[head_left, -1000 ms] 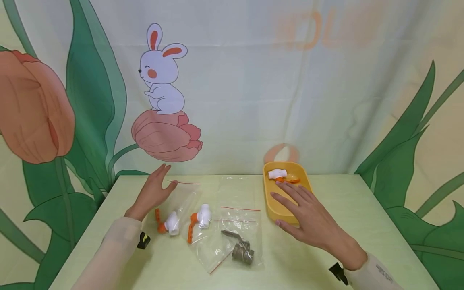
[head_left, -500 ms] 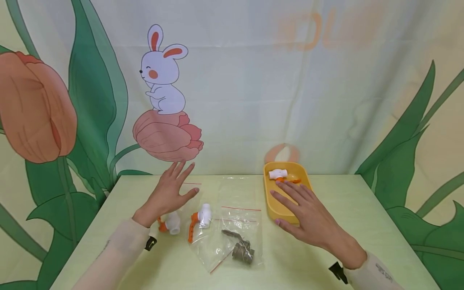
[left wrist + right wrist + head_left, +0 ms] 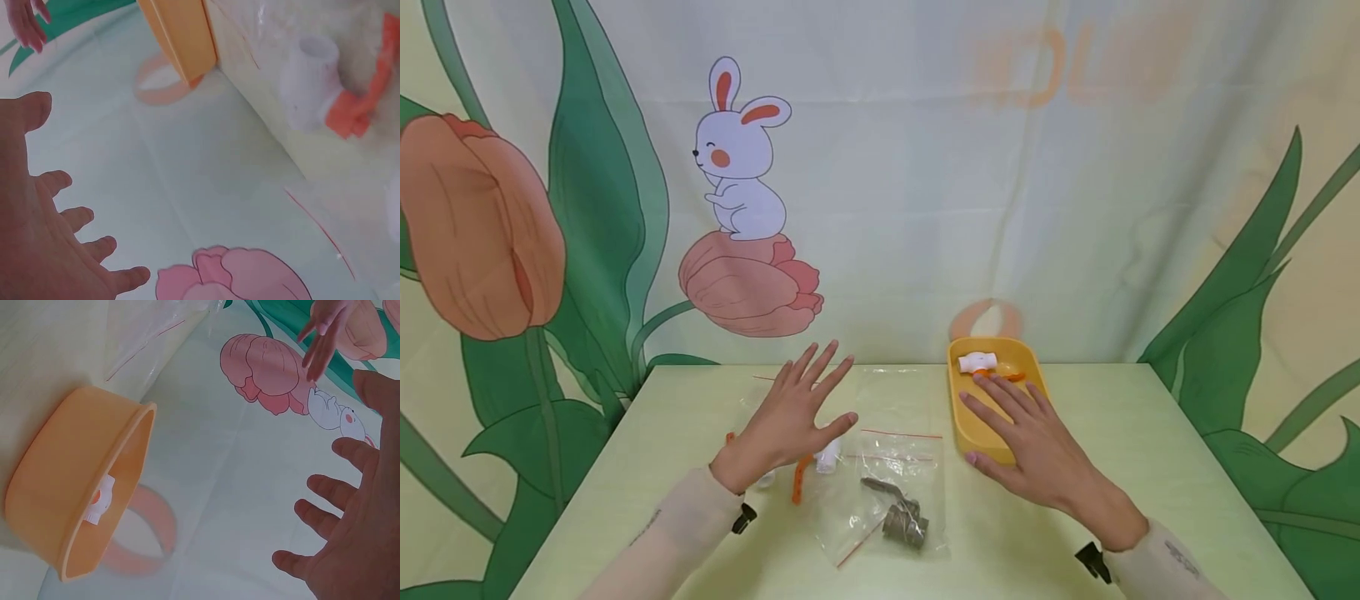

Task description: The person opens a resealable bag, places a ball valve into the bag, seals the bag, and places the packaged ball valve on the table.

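My left hand (image 3: 790, 425) hovers with fingers spread over the clear zip bags, holding nothing. Beneath it lie two white valves with orange handles. One valve (image 3: 828, 458) shows partly beside the thumb; the other valve (image 3: 766, 480) is mostly hidden by the hand and wrist. A grey metal valve (image 3: 906, 527) with a lever handle lies in a zip bag (image 3: 925, 467) to the right. My right hand (image 3: 1037, 450), also spread and holding nothing, is over the yellow tray (image 3: 966, 437). Inside the tray's far end rests another white valve (image 3: 977, 362) with an orange handle.
A pale green table (image 3: 1075, 567) bears everything. Behind it hangs a curtain (image 3: 880, 208) printed with a rabbit and tulips. Another zip bag (image 3: 846, 525) lies partly beside and under the metal valve's bag.
My left hand has moved right, from the leftmost valve toward the middle one, its fingers spreading wider. The right hand stays over the tray, and the valves keep their places.
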A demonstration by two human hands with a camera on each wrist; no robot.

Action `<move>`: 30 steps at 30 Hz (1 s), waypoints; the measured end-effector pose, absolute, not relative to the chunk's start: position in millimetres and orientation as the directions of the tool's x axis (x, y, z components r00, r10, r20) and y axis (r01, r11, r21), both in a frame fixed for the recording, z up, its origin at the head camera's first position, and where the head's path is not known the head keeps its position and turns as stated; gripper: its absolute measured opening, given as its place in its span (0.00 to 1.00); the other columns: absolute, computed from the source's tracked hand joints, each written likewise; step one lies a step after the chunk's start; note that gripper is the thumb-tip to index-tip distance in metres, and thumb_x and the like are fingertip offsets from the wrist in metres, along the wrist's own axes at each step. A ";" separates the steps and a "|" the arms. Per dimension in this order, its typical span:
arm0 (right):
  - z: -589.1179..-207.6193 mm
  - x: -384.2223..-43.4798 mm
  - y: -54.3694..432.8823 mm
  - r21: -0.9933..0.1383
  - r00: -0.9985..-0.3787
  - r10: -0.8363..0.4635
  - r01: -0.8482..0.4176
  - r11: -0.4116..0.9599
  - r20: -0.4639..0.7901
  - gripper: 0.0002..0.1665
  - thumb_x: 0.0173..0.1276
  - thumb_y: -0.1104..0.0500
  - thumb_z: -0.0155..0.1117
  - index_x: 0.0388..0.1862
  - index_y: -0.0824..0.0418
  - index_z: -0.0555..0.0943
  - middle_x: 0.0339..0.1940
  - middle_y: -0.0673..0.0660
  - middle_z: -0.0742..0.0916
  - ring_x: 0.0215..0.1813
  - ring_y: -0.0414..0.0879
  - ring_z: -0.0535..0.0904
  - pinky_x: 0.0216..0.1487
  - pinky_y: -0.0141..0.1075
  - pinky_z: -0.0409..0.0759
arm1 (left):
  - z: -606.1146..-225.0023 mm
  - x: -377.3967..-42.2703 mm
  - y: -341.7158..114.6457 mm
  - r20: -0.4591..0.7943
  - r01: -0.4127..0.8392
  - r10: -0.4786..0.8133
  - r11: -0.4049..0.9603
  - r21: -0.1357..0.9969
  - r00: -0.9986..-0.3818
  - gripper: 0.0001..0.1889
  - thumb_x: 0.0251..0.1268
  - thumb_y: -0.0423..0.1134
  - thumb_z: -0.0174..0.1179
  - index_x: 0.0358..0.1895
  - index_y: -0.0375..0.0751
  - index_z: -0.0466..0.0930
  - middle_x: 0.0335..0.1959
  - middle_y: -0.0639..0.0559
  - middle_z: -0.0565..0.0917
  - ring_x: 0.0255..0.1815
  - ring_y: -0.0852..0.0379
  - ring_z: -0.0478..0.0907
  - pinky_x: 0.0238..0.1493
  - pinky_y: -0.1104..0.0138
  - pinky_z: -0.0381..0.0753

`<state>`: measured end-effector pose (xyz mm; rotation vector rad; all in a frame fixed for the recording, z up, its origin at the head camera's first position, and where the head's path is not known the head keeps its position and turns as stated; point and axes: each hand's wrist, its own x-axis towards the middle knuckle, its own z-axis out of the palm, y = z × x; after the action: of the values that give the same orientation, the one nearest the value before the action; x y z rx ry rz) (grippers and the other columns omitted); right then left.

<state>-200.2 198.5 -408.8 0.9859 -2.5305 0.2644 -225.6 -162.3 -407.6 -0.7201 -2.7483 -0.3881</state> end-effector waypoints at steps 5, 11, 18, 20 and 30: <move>-416.1 -206.3 197.6 -0.035 -0.676 -0.598 -0.675 0.737 0.430 0.41 0.68 0.35 0.58 0.77 0.43 0.61 0.80 0.52 0.62 0.79 0.56 0.58 0.73 0.66 0.53 | -410.3 -226.7 -144.6 0.315 0.537 0.467 0.821 0.192 -0.826 0.39 0.69 0.64 0.50 0.78 0.56 0.52 0.82 0.51 0.47 0.82 0.43 0.43 0.76 0.38 0.50; -427.7 -213.6 195.0 -0.055 -0.697 -0.599 -0.668 0.742 0.394 0.41 0.69 0.34 0.55 0.78 0.43 0.59 0.80 0.53 0.61 0.80 0.56 0.56 0.75 0.65 0.52 | -421.5 -242.1 -127.9 0.271 0.545 0.484 0.804 0.239 -0.832 0.39 0.70 0.64 0.50 0.79 0.55 0.51 0.82 0.50 0.49 0.82 0.43 0.46 0.75 0.39 0.53; -440.9 -218.5 196.0 -0.075 -0.726 -0.587 -0.649 0.757 0.359 0.41 0.70 0.34 0.54 0.77 0.44 0.60 0.80 0.54 0.62 0.78 0.55 0.59 0.73 0.65 0.55 | -436.4 -258.3 -114.8 0.188 0.521 0.486 0.797 0.305 -0.854 0.38 0.70 0.61 0.52 0.78 0.53 0.52 0.81 0.50 0.49 0.81 0.41 0.49 0.76 0.44 0.56; -443.9 -219.0 196.9 -0.088 -0.736 -0.582 -0.643 0.761 0.345 0.40 0.70 0.34 0.55 0.77 0.44 0.60 0.80 0.54 0.63 0.78 0.55 0.59 0.73 0.65 0.55 | -440.0 -262.3 -111.8 0.174 0.511 0.481 0.799 0.318 -0.859 0.38 0.70 0.60 0.53 0.78 0.52 0.53 0.81 0.49 0.50 0.80 0.40 0.50 0.76 0.45 0.56; -450.1 -216.9 192.0 -0.102 -0.739 -0.591 -0.648 0.755 0.325 0.40 0.70 0.33 0.53 0.77 0.41 0.60 0.79 0.53 0.64 0.79 0.56 0.59 0.74 0.65 0.54 | -454.6 -294.4 -98.5 0.045 0.429 0.444 0.828 0.360 -0.895 0.38 0.70 0.56 0.56 0.78 0.51 0.54 0.81 0.46 0.52 0.79 0.41 0.53 0.73 0.45 0.62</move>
<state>-216.9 192.0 -450.1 0.9673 -2.6803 0.3023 -294.4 -98.5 -454.6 -0.7265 -3.0421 -0.5838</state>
